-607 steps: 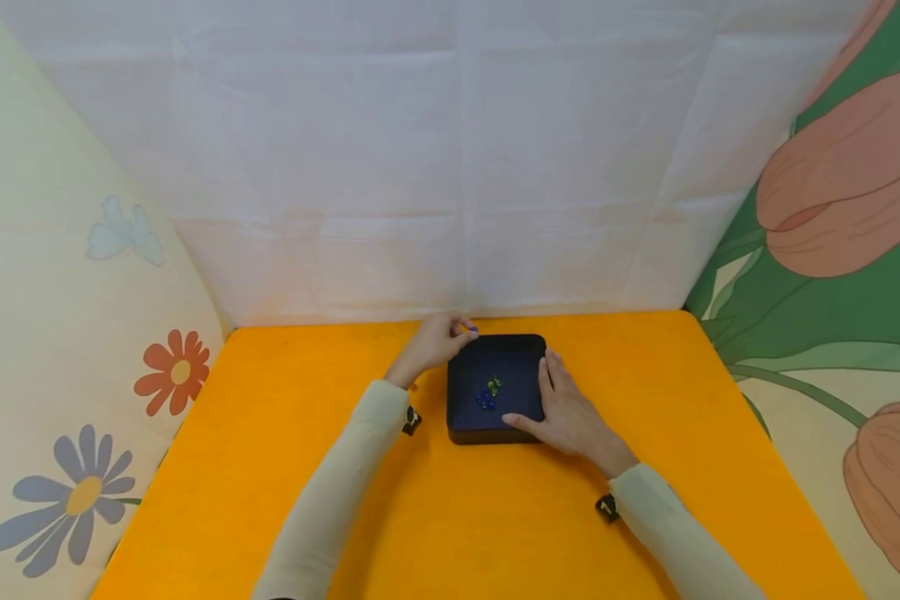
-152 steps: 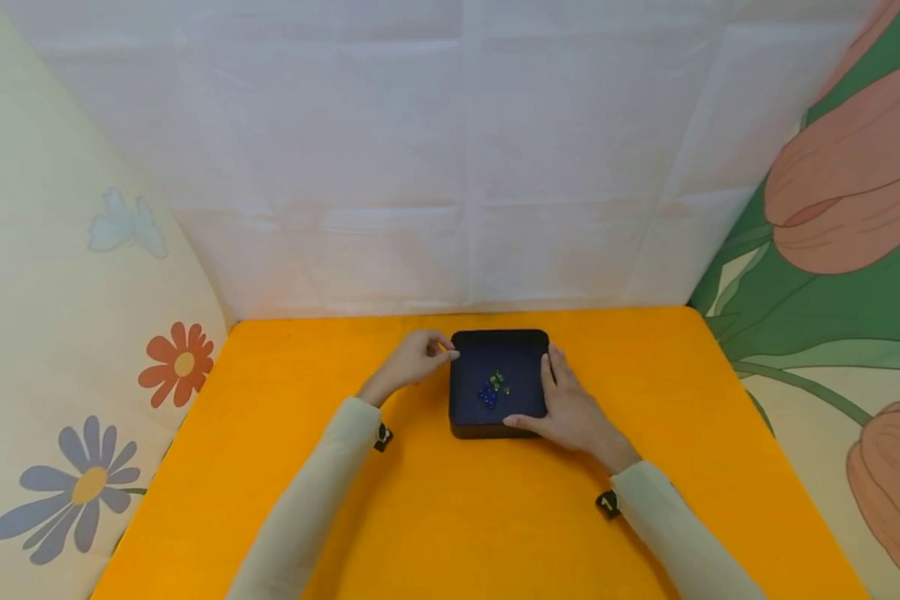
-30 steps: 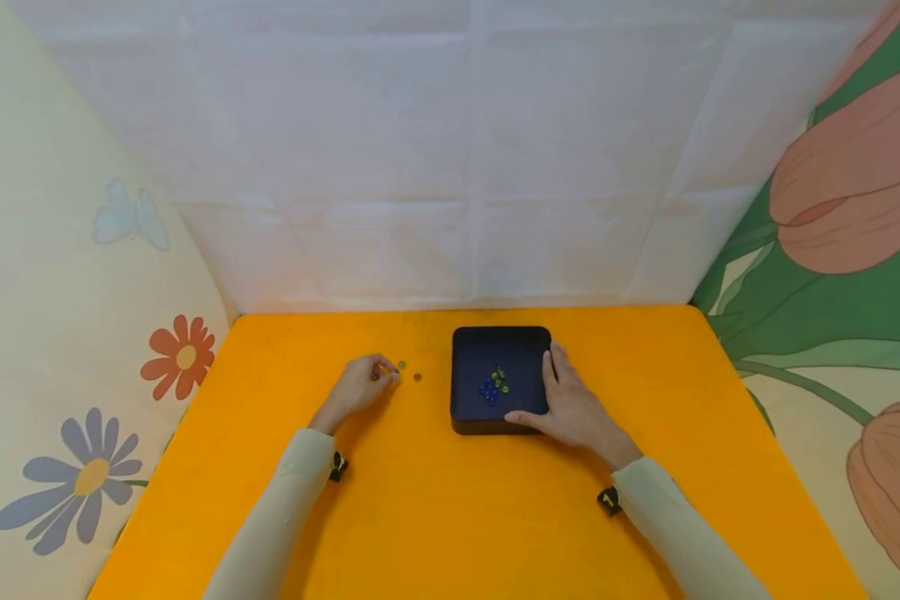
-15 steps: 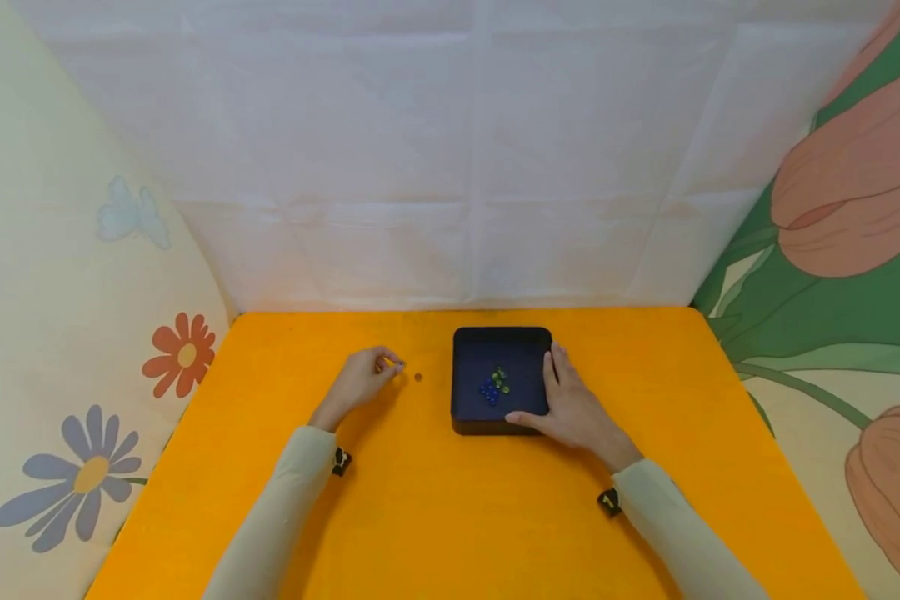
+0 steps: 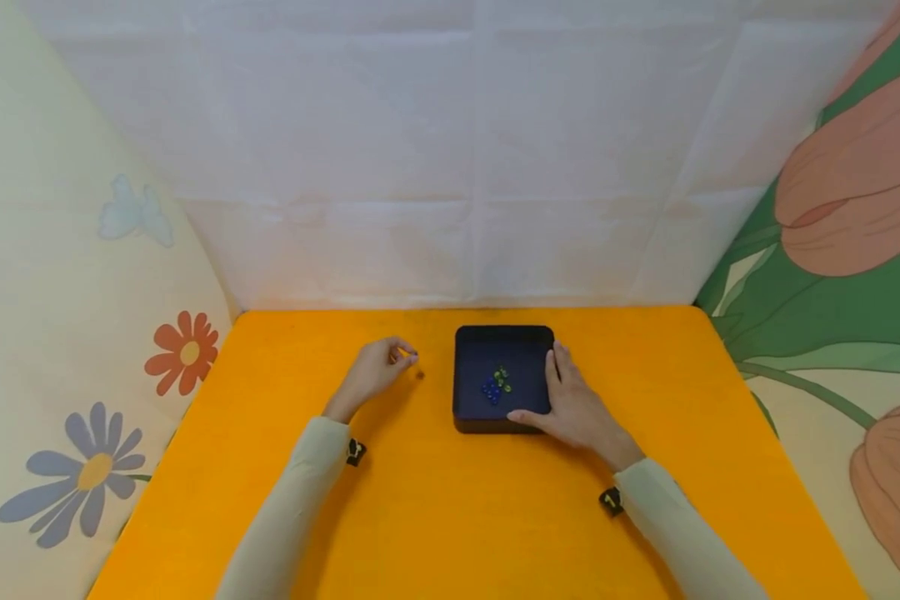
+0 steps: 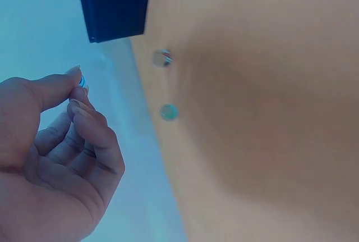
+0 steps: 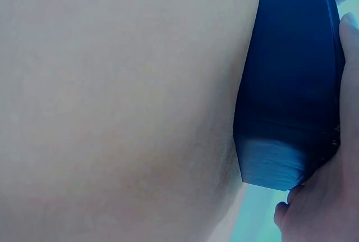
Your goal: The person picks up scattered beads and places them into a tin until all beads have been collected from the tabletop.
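In the head view my left hand (image 5: 375, 371) hovers left of a black square tray (image 5: 471, 421). Its thumb and index fingertip pinch a small glass marble (image 6: 82, 81), mostly covered, with a bright blue glint. Below that hand, two marbles lie on the table in the left wrist view: a clear one with a dark reddish streak (image 6: 162, 58) and a greenish one (image 6: 169, 112). My right hand (image 5: 577, 412) holds the tray at its near right corner, fingers along the right wall, thumb over the front rim. Inside the tray, blue marbles (image 5: 492, 390) cluster beside green marbles (image 5: 502, 377).
An orange cloth (image 5: 450, 517) covers the table. Behind it hangs a white sheet (image 5: 360, 167), with flower-printed cloths (image 5: 52, 333) at both sides. Small black tags (image 5: 611, 502) hang near both wrists.
Five seconds ago my left hand was at the tray's left rim. It then went left to the loose marbles, took one, and now rises back rightward. The right hand stays on the tray.
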A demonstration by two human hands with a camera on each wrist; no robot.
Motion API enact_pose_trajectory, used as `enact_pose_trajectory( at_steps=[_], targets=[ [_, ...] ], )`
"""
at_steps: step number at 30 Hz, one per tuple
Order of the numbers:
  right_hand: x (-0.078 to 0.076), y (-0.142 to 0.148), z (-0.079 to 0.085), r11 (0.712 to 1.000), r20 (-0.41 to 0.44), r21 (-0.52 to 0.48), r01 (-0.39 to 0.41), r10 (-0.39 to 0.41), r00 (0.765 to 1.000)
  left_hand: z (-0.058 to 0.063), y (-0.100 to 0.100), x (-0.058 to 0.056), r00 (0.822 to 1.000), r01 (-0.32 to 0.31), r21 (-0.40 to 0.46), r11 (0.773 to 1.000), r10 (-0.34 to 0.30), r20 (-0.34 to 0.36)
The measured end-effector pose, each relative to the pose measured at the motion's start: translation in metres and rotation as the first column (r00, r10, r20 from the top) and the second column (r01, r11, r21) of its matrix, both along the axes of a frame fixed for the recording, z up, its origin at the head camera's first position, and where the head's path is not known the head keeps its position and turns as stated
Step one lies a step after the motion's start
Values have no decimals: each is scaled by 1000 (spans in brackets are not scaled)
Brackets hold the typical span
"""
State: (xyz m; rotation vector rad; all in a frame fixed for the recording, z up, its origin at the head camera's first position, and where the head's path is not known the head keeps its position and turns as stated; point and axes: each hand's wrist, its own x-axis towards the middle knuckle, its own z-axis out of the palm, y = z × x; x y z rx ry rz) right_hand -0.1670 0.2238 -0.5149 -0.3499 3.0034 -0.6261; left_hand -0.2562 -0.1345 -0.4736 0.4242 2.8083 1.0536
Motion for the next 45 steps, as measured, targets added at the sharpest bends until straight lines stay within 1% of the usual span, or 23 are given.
enact_pose_trajectory(
  at_steps=[5, 12, 16, 24, 33, 45],
  targets=[
    [0, 1, 1, 1000, 0, 5, -2, 2, 1000, 8, 13, -4, 1000, 5, 16, 1000, -5, -7],
    [0, 0, 1, 1000, -3, 2, -5, 5, 1000, 14, 26, -6, 999, 31, 44, 999, -31, 8],
    [0, 0, 1, 1000, -4, -1, -4, 4, 1000, 17, 34, -10, 999, 49, 54, 997, -48, -11],
    [0, 0, 1, 1000, 6, 6, -1, 1, 1000, 25, 53, -16, 997, 75, 43, 996, -73, -34],
    [-1, -1, 1, 1000, 15, 17, 2, -3, 1000, 29, 69, -22, 995, 89, 27, 996, -88, -40],
    [-2, -1, -1, 1000, 9, 23, 1, -1, 1000, 31, 85, -29, 992, 95, 38, 995, -91, -82]
  ],
)
